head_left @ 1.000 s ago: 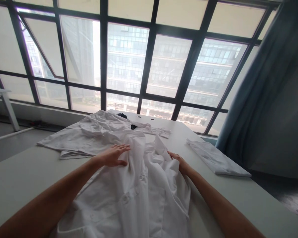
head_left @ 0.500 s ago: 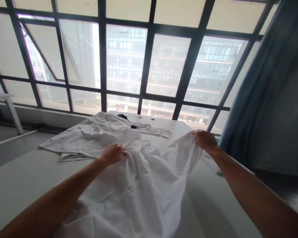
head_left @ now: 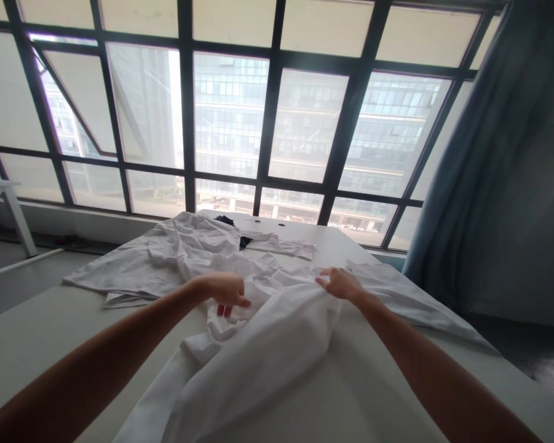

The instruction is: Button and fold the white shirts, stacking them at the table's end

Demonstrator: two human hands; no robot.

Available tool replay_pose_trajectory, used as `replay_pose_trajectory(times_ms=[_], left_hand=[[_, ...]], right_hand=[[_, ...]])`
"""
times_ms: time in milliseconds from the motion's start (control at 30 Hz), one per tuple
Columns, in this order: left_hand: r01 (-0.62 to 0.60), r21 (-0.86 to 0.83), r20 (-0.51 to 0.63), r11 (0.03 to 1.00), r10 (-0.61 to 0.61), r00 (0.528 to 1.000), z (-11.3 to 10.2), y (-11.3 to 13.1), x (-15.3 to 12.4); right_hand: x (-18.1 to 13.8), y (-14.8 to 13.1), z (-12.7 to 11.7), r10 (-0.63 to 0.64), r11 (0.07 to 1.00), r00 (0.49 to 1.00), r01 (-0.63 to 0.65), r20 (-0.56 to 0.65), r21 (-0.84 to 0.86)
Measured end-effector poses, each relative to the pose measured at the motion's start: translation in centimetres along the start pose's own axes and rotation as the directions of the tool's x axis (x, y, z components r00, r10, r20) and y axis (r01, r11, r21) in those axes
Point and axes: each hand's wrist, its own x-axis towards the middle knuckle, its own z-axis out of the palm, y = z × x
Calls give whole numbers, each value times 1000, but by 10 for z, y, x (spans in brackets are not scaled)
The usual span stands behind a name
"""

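A white garment (head_left: 258,351) lies crumpled across the near half of the grey table (head_left: 50,332) and hangs over its front edge. My left hand (head_left: 226,292) is curled over a bunched fold of it near the middle, fingers closed on the cloth. My right hand (head_left: 339,284) rests on the garment's far right part, fingers bent and pinching the fabric. Both forearms reach in from the bottom corners.
More white garments (head_left: 166,258) are heaped at the table's far left, with small dark items (head_left: 244,241) among them. A folded white piece (head_left: 410,298) lies at the right edge. A large grid window stands behind; a blue-grey curtain (head_left: 503,184) hangs at the right.
My right hand lifted one side of the garment up and to the right, then brought it back down toward the middle. The cloth now lies folded over itself. My left hand stayed near the centre.
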Motion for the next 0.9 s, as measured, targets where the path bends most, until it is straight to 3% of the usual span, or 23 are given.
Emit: replay_pose_trajectory(times_ms=[33, 67, 100, 133, 233, 367, 433, 500, 600, 700, 767, 833, 900], left_hand=[[8, 75, -191, 997, 6, 982, -2, -5, 8], [28, 153, -367, 988, 30, 930, -1, -12, 17], [49, 215, -481, 975, 62, 875, 1, -20, 26], [60, 264, -516, 963, 89, 852, 5, -30, 34], [86, 311, -427, 946, 58, 902, 19, -60, 52], [154, 265, -358, 952, -51, 932, 31, -90, 60], [186, 258, -365, 948, -83, 927, 32, -100, 60], [259, 250, -399, 933, -144, 906, 31, -106, 59], [378, 211, -446, 902, -255, 858, 27, -108, 56], [428, 142, -460, 892, -324, 827, 23, -105, 55], [427, 95, -456, 899, -342, 822, 21, -101, 57], [401, 79, -456, 913, -325, 829, 20, -98, 58], [362, 88, -470, 928, -281, 836, 17, -98, 57]], right_hand=[[-5, -18, 7, -125, 992, 992, 124, 22, 37], [-10, -35, 13, -228, 971, 972, 222, 57, 94], [-15, -50, 17, -318, 941, 942, 298, 110, 162], [-20, -62, 19, -389, 908, 907, 348, 162, 233], [-32, -82, 21, -516, 822, 819, 393, 250, 411], [-37, -68, 1, -548, 744, 783, 294, 295, 600], [-40, -47, -20, -550, 730, 724, 174, 416, 661], [-47, -26, -45, -527, 759, 628, 45, 573, 649], [-64, -12, -70, -405, 847, 610, -30, 681, 531], [-87, -35, -69, -340, 922, 621, 73, 706, 380], [-103, -63, -57, -434, 894, 616, 203, 658, 400], [-117, -90, -42, -511, 858, 568, 298, 645, 418], [-128, -109, -29, -530, 847, 479, 350, 700, 401]])
